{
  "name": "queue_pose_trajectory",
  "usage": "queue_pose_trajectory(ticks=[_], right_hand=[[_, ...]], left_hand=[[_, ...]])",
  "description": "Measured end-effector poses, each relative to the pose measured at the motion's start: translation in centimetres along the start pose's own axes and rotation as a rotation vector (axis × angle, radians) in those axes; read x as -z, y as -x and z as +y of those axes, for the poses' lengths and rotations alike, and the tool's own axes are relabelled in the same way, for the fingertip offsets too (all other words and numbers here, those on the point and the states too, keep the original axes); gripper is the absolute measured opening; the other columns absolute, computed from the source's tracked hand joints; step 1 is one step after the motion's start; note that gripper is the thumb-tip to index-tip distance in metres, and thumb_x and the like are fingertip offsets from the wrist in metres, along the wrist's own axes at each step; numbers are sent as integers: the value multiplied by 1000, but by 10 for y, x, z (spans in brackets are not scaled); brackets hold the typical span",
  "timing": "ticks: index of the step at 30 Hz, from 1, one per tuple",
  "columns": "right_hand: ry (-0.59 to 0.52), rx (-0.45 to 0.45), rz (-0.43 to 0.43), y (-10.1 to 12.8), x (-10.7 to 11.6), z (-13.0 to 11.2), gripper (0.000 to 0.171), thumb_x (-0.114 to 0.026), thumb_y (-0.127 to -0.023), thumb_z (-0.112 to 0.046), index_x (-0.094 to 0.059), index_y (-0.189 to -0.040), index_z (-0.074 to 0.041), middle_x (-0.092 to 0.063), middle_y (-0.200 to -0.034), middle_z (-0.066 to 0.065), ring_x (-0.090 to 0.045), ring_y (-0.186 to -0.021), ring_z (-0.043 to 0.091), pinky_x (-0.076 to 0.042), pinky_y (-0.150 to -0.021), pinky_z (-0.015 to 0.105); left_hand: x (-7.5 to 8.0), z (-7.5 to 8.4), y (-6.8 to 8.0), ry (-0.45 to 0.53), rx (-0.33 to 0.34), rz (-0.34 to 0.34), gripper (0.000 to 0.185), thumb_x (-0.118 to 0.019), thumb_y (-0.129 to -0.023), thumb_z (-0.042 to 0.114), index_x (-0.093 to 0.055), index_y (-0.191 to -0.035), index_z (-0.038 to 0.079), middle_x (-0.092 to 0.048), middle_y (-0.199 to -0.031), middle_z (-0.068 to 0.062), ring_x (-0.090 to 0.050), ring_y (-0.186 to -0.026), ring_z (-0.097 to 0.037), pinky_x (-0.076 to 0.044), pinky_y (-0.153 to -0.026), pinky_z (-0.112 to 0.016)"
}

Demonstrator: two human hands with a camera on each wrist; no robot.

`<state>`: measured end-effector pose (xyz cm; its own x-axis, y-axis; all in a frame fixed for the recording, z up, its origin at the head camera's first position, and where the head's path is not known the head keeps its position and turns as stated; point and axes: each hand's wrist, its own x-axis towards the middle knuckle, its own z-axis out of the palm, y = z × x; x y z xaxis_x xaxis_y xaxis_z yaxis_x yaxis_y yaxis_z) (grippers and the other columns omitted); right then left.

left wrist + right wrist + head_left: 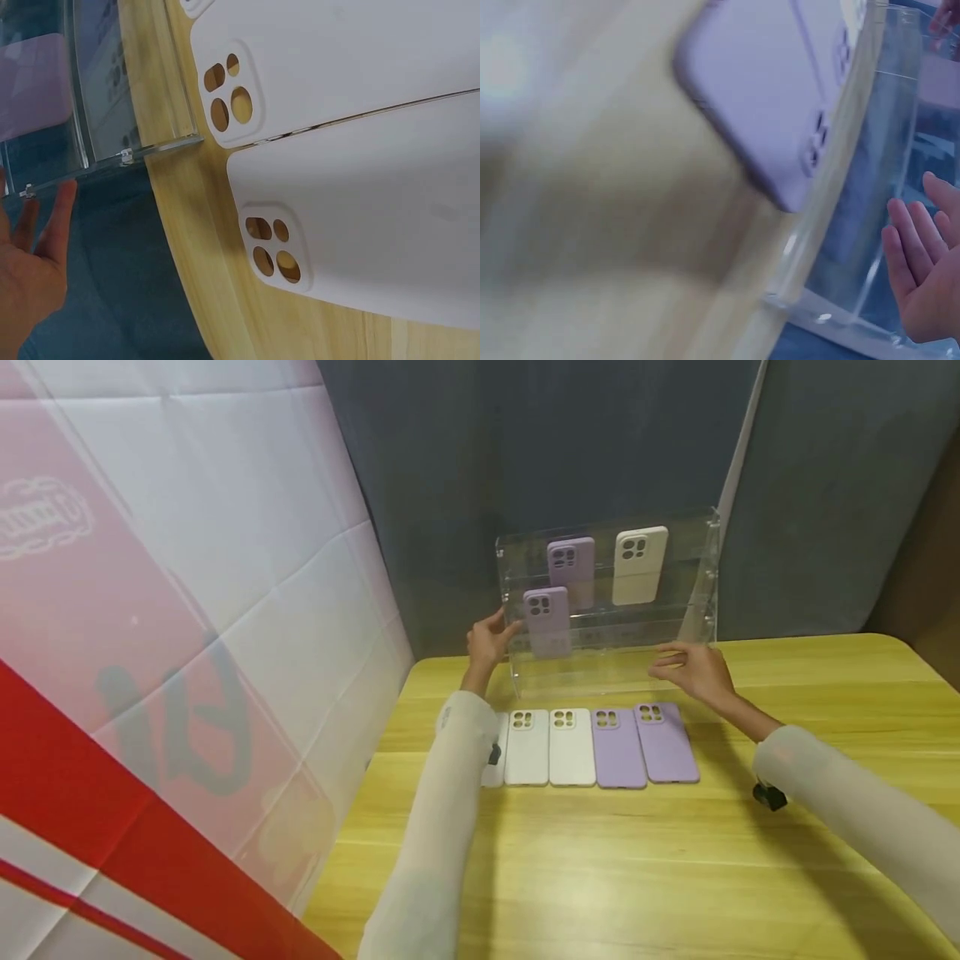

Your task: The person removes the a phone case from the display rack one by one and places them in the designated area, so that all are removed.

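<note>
A clear acrylic display stand (pixel 615 681) stands at the back of the table. On its tiers lean a lilac phone case (pixel 572 572) and a white phone case (pixel 639 568) higher up, with another lilac phone case (pixel 547 618) lower left. My left hand (pixel 489 643) is at the stand's left edge, its extended fingers (pixel 60 217) right at the clear side panel. In front of the stand's lower right part, my right hand (pixel 693 672) has its fingers extended, holding nothing. Before the stand lie white phone cases (pixel 572 752) and two lilac phone cases (pixel 667 747) in a row.
The wooden table (pixel 600 860) meets a dark grey curtain (pixel 555 452) behind the stand. A white, pink and red printed sheet (pixel 247 510) hangs along the left side. The left sleeve (pixel 442 810) covers part of the leftmost white case.
</note>
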<state>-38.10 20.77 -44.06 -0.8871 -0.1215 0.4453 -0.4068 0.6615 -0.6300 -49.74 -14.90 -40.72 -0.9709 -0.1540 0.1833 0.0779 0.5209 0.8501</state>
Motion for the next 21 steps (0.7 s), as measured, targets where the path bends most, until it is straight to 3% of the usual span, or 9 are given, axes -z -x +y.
queue_pose_trajectory(ticks=[1,3,5,9,12,14,17,20,21], right_hand=[[3,3,8,-5,0,-3,38,-81,-92,-14,-72,-126,1,-77,-102,22,-56,-42,10,-48,-48,34],[15,11,18,-15,-2,-9,38,-81,-92,-15,-72,-126,0,-77,-103,22,-42,-33,9,-23,-33,26],[10,4,26,-25,-4,-15,38,-81,-92,-16,-72,-126,-2,-77,-104,21,-40,-34,4,-20,-34,21],[-11,-6,38,-44,-7,-29,38,-83,-91,-18,-73,-126,-4,-77,-106,18,-61,-52,-2,-27,-35,21],[-23,1,48,-55,-10,-39,40,-84,-90,-18,-74,-126,-5,-78,-107,16,-75,-72,10,-41,-38,22],[-18,15,54,-61,-12,-45,40,-84,-90,-18,-74,-126,-5,-78,-106,14,-77,-79,21,-48,-48,21],[-10,32,66,-69,-16,-52,41,-85,-89,-19,-74,-126,-6,-79,-105,12,-78,-87,28,-54,-69,19],[-19,41,80,-76,-20,-60,41,-86,-88,-19,-74,-125,-5,-79,-104,13,-78,-89,31,-51,-71,13],[-23,43,84,-79,-22,-63,42,-87,-87,-18,-75,-125,-5,-78,-104,13,-77,-89,31,-51,-65,11]], left_hand=[[0,0,0,8,2,-4,59,-80,-92,41,-60,-147,31,-65,-142,-9,-69,-116,-32,-65,-55,-26],[0,0,0,11,8,-6,59,-80,-92,41,-59,-147,31,-65,-142,-9,-71,-112,-31,-65,-55,-26],[0,-1,1,10,15,-6,59,-80,-92,42,-59,-147,32,-65,-142,-9,-72,-110,-30,-65,-55,-26],[0,-1,3,14,28,0,59,-80,-91,42,-59,-146,34,-67,-139,-7,-73,-108,-29,-65,-57,-26],[-1,0,4,14,27,1,60,-80,-91,42,-59,-146,34,-68,-138,-8,-74,-102,-29,-65,-57,-26],[-1,0,4,18,28,0,60,-80,-91,43,-59,-146,34,-68,-138,-8,-75,-95,-28,-65,-56,-26],[-1,0,4,23,26,-6,60,-80,-91,42,-59,-146,34,-68,-138,-8,-75,-95,-28,-65,-56,-26],[0,1,4,16,13,-7,60,-80,-91,43,-59,-147,35,-68,-137,-7,-73,-105,-27,-65,-57,-25],[0,1,4,12,9,-9,60,-79,-92,43,-59,-147,35,-69,-137,-7,-72,-109,-27,-65,-58,-25]])
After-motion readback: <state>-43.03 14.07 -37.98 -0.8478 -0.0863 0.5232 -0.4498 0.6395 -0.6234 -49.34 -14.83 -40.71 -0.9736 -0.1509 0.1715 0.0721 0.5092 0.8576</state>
